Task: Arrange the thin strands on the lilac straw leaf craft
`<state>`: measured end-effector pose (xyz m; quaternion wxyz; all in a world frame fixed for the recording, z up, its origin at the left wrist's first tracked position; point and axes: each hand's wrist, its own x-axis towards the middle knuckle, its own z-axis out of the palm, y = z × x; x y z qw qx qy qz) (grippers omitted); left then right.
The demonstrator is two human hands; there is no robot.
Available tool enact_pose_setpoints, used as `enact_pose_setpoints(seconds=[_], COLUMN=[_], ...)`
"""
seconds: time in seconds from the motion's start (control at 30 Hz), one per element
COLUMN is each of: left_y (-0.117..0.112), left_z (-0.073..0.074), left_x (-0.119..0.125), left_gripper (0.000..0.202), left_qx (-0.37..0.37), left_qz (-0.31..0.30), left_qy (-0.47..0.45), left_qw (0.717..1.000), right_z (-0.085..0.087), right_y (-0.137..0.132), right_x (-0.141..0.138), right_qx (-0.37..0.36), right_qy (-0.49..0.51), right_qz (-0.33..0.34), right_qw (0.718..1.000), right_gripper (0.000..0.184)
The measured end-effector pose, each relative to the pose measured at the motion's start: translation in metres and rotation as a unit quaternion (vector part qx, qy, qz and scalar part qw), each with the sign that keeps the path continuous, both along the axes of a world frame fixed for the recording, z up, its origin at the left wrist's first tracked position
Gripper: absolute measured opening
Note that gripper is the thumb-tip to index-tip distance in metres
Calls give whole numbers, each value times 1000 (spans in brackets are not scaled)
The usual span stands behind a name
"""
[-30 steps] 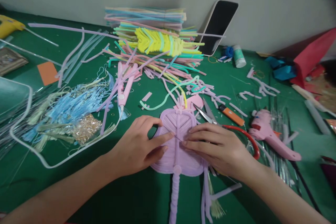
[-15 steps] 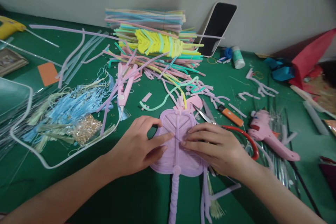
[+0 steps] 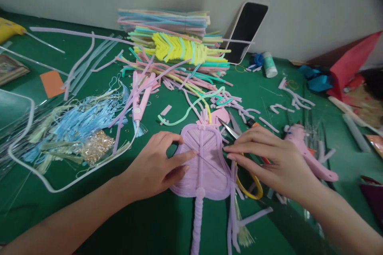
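Note:
A lilac hand fan made of pipe cleaners, with a ribbed face, a central spine and a twisted handle, lies on the green table. My left hand rests on its left side, fingers apart, the index fingertip pressing near the spine. My right hand is just off the fan's right edge, thumb and fingertips pinched together; whatever is between them, if anything, is too small to make out. Beneath that hand lie scissors with yellow-and-red handles, partly covered. A thin dark line crosses the fan's face from the left fingertip toward the lower right.
Bundled pipe cleaners and a leaning phone stand at the back. On the left are a pink heating tool, blue tassels and a bag of gold beads. A pink glue gun lies on the right.
My right hand has lifted off the fan's middle and moved right, past its edge, uncovering the fan's right side and the yellow scissor handle. My left hand stays put.

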<state>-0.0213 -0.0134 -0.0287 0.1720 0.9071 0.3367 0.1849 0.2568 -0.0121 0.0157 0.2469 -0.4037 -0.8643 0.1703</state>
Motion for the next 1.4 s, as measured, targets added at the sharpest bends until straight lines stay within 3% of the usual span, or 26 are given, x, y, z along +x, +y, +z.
enact_pose_setpoints(seconds=[0.1,0.2,0.37,0.57,0.83,0.97,1.13,1.27,1.4], left_y=[0,0,0,0,0,2,2,2,2], left_z=[0,0,-1,-1,0,1,7,12,13], left_x=[0,0,1,0,-1,-2,-3,-6,-10], left_gripper=[36,36,37,37,36,35,21,17,15], left_qx=[2,14,22,12,14,4,-31,-33,-47], left_qz=[1,-2,-1,-5,3,63,121,112,63], left_qy=[3,0,-4,2,-18,-71,-95,-106,-99], left_qw=[1000,1000,1000,1000,1000,995,988,987,992], right_z=[11,11,6,6,10,17,15,2,-7], right_y=[-3,-4,5,18,19,7,-28,-52,-61], right_x=[-8,-17,-24,-21,-19,-13,-19,-31,-36], right_qx=[-121,-167,-157,-79,-58,-79,-123,-95,-83], right_qy=[-43,-107,-137,-172,-188,-159,-86,-74,-104], right_qz=[2,34,79,124,114,76,37,35,11], right_qw=[992,980,975,974,974,981,988,992,991], right_gripper=[12,13,10,15,12,15,18,23,24])
